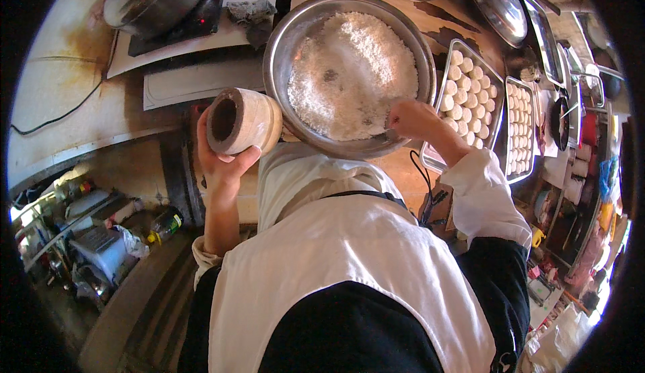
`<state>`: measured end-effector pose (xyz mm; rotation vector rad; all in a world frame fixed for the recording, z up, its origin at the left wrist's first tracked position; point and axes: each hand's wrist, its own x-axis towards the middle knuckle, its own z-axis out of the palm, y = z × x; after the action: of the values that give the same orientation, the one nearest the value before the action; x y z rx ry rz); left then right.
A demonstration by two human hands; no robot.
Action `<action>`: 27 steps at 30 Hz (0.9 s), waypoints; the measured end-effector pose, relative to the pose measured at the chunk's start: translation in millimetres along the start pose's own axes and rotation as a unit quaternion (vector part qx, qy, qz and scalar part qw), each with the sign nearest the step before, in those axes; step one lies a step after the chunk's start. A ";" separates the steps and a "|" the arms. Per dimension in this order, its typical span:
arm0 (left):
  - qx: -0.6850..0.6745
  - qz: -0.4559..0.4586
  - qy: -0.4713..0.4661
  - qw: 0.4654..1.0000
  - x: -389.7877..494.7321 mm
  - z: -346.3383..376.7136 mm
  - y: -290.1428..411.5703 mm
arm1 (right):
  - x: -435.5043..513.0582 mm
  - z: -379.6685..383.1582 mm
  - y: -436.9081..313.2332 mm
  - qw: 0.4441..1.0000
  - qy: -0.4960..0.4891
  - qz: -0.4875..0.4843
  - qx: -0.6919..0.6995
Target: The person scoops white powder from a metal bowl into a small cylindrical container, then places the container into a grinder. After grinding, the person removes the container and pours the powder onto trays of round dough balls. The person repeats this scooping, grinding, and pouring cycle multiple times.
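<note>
My left hand (221,159) grips a thick-walled wooden cup (257,126) left of the bowl. Its round, dark hollow faces left and up towards me, and pale powder marks its outside. In front of me a wide steel bowl (276,65) holds a white, crumbly, flour-like mix (322,90), heaped towards the far right side with a thinner patch in the middle. My right hand (410,119) is at the bowl's near right side, low over the mix, its fingers curled. Whether anything is inside those fingers is hidden.
Right of the bowl, two metal trays (496,136) (530,169) carry rows of small round pale cakes (461,96). A steel pot (166,5) stands on an induction cooktop (209,17) at the far left, near a crumpled cloth (251,11). A black cable (427,191) hangs by the table.
</note>
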<state>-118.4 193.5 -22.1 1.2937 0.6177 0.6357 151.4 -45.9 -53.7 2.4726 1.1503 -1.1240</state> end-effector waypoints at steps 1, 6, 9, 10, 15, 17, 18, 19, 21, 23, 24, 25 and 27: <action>0.016 0.003 0.003 1.000 -0.1 -2.2 0.1 | -2.4 -4.3 -5.0 0.999 0.034 -0.001 0.028; -0.025 -0.012 0.012 1.000 -0.7 -3.6 3.7 | 11.6 10.7 -31.9 0.973 0.153 -0.020 0.172; -0.029 -0.010 0.013 0.999 -1.3 -2.8 6.1 | 11.2 28.0 -34.8 0.982 0.083 -0.086 0.146; -0.020 -0.007 0.012 1.000 -1.8 -4.5 5.2 | 11.6 28.5 -33.8 0.981 0.090 -0.094 0.147; -0.018 0.002 0.009 1.000 -1.2 -4.6 0.3 | 29.9 17.3 -72.2 0.943 0.189 -0.060 0.269; -0.006 0.002 0.009 1.000 -0.7 -5.2 -0.6 | 40.1 29.1 -81.3 0.934 0.208 -0.098 0.273; -0.009 0.005 0.007 1.000 -0.4 -4.6 0.9 | 42.6 35.9 -85.9 0.936 0.203 -0.114 0.265; -0.012 0.008 0.006 1.000 -0.1 -2.4 3.3 | 45.0 40.4 -88.3 0.937 0.198 -0.131 0.258; -0.015 0.003 0.013 1.000 -0.5 -2.3 5.5 | 49.3 35.7 -83.3 0.939 0.194 -0.101 0.265; -0.014 -0.016 0.030 0.999 -2.4 -3.5 5.3 | 51.0 27.4 -83.9 0.923 0.231 -0.078 0.297; -0.011 -0.011 0.028 0.999 -1.7 -4.7 4.2 | 51.0 23.4 -90.6 0.924 0.225 -0.040 0.308; -0.008 -0.007 0.026 1.000 -2.0 -6.3 1.8 | 56.6 28.7 -93.1 0.923 0.233 -0.045 0.303; -0.005 -0.001 0.023 1.000 -1.6 -9.0 0.9 | 67.5 42.6 -98.2 0.922 0.246 -0.056 0.293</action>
<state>-126.1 198.4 -22.7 1.2716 0.6534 0.6674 84.6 40.4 -117.8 3.3369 1.2180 -1.0114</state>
